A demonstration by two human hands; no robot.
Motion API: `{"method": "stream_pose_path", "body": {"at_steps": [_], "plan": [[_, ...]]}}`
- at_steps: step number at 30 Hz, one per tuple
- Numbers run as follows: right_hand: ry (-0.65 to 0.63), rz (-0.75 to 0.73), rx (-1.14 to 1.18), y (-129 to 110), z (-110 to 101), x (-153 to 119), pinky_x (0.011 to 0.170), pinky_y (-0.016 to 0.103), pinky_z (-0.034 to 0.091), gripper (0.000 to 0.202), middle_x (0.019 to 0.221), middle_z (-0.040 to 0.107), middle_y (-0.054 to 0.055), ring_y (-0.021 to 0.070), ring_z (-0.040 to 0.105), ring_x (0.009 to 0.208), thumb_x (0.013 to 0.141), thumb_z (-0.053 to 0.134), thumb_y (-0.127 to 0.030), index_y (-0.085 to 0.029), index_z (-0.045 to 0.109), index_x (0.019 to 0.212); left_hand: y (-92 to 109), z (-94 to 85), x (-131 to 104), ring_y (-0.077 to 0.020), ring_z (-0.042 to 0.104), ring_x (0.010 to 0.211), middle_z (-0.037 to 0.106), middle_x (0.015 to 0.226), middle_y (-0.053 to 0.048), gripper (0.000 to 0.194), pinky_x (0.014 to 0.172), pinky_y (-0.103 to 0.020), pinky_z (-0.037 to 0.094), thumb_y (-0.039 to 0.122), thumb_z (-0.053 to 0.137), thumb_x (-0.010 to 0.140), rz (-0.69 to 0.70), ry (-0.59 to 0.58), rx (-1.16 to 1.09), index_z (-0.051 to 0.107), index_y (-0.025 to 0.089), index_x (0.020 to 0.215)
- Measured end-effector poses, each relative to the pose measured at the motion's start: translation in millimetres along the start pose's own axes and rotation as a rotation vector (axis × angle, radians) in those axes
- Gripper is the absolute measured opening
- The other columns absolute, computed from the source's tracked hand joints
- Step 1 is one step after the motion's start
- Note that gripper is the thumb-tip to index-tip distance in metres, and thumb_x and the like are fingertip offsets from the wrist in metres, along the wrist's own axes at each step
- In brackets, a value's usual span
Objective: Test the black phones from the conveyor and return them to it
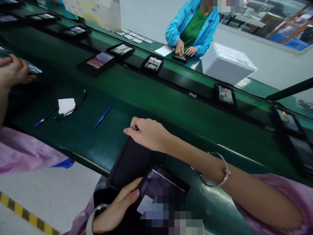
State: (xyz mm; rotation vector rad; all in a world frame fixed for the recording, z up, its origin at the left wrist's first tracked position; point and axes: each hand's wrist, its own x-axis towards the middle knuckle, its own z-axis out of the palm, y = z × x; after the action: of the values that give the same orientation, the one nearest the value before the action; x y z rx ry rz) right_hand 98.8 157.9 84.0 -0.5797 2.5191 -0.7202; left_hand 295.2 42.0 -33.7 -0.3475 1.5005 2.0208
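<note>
My left hand (119, 205) is closed on the left edge of a dark tablet (149, 184), its glossy screen facing up; part of that screen is blurred out. Beyond the tablet, my right hand (150, 133) pinches its thumb and forefinger together. A small dark thing shows at those fingertips, too little to name. Below them lies a flat black tray or pad (132, 160) at the bench edge, partly covered by my right hand and the tablet.
A blue pen (102, 118), a white paper scrap (67, 106) and a thin cable lie left. A neighbour's hands (14, 73) hold a shiny item. Several devices in black trays (153, 63) line the green bench. Opposite, a person in blue (179, 24) works beside a white box (227, 63).
</note>
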Motion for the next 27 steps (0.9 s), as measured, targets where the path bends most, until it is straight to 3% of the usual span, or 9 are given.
{"method": "stream_pose_path", "body": {"at_steps": [1,3,6,8,10,13,16,21,27], "plan": [[-0.027,-0.013,-0.006,2,-3,0,0.077,0.043,0.047,0.045,0.087,0.069,0.009,0.0269,0.063,0.079,0.089,0.049,-0.061,-0.020,0.062,0.104,-3,-1.3,0,-0.0293,0.044,0.143,0.057,0.146,0.003,0.052,0.126,-0.045,0.025,0.067,0.064,0.082,-0.001,0.038,-0.004,0.067,0.037,0.125],[-0.010,-0.080,-0.018,8,-8,-10,0.098,0.062,0.042,0.081,0.126,0.064,0.017,0.0422,0.057,0.118,0.085,0.049,-0.077,-0.021,0.043,0.144,-9,-4.3,-1,-0.0303,0.039,0.146,0.056,0.147,0.002,0.053,0.127,-0.047,0.021,0.065,0.066,0.081,-0.018,0.132,-0.020,0.068,0.035,0.125],[0.246,-0.187,0.007,23,-7,-47,0.120,0.064,0.019,0.089,0.163,0.026,0.009,0.0381,0.010,0.153,0.090,0.049,-0.071,-0.024,0.015,0.158,-11,-6.4,-1,-0.0311,0.034,0.148,0.057,0.147,-0.001,0.055,0.127,-0.049,0.017,0.062,0.068,0.081,-0.023,0.270,-0.096,0.068,0.030,0.126],[0.505,-0.203,0.131,35,11,-82,0.124,0.056,0.016,0.078,0.165,0.020,0.004,0.0298,0.009,0.154,0.095,0.052,-0.057,-0.029,0.015,0.158,-7,-5.3,0,-0.0307,0.036,0.148,0.058,0.146,-0.002,0.055,0.127,-0.050,0.017,0.059,0.069,0.082,-0.020,0.351,-0.165,0.068,0.028,0.127],[0.695,-0.063,0.391,45,41,-114,0.122,0.056,0.026,0.077,0.166,0.017,0.003,0.0288,0.018,0.153,0.095,0.058,-0.044,-0.037,0.012,0.157,0,-2.8,4,-0.0303,0.036,0.147,0.058,0.146,-0.002,0.055,0.127,-0.049,0.018,0.058,0.070,0.082,-0.009,0.414,-0.219,0.068,0.028,0.127],[0.552,0.119,0.882,51,96,-141,0.113,0.058,0.040,0.084,0.164,0.024,0.006,0.0321,0.034,0.146,0.093,0.056,-0.048,-0.044,0.000,0.155,10,1.4,10,-0.0300,0.033,0.149,0.056,0.148,-0.002,0.055,0.128,-0.046,0.017,0.057,0.069,0.083,0.053,0.484,-0.249,0.067,0.026,0.129],[0.485,0.191,1.059,49,132,-146,0.118,0.054,0.035,0.085,0.162,0.029,0.006,0.0335,0.035,0.146,0.088,0.058,-0.055,-0.046,0.004,0.154,16,5.3,16,-0.0315,0.029,0.150,0.051,0.153,-0.004,0.059,0.128,-0.044,0.019,0.056,0.067,0.084,0.115,0.492,-0.259,0.063,0.022,0.133],[0.538,0.315,0.982,48,139,-140,0.120,0.055,0.029,0.079,0.160,0.031,0.003,0.0329,0.036,0.145,0.089,0.057,-0.054,-0.048,0.009,0.152,25,14.7,20,-0.0332,0.032,0.149,0.052,0.152,-0.007,0.061,0.126,-0.046,0.023,0.053,0.069,0.084,0.130,0.496,-0.343,0.061,0.020,0.135],[0.692,0.336,1.173,44,139,-139,0.119,0.056,0.028,0.083,0.157,0.039,-0.001,0.0313,0.040,0.143,0.078,0.069,-0.055,-0.046,0.028,0.149,37,23.6,24,-0.0346,0.032,0.148,0.061,0.143,-0.004,0.052,0.127,-0.047,0.016,0.051,0.075,0.078,0.172,0.405,-0.452,0.071,0.024,0.123]]}}
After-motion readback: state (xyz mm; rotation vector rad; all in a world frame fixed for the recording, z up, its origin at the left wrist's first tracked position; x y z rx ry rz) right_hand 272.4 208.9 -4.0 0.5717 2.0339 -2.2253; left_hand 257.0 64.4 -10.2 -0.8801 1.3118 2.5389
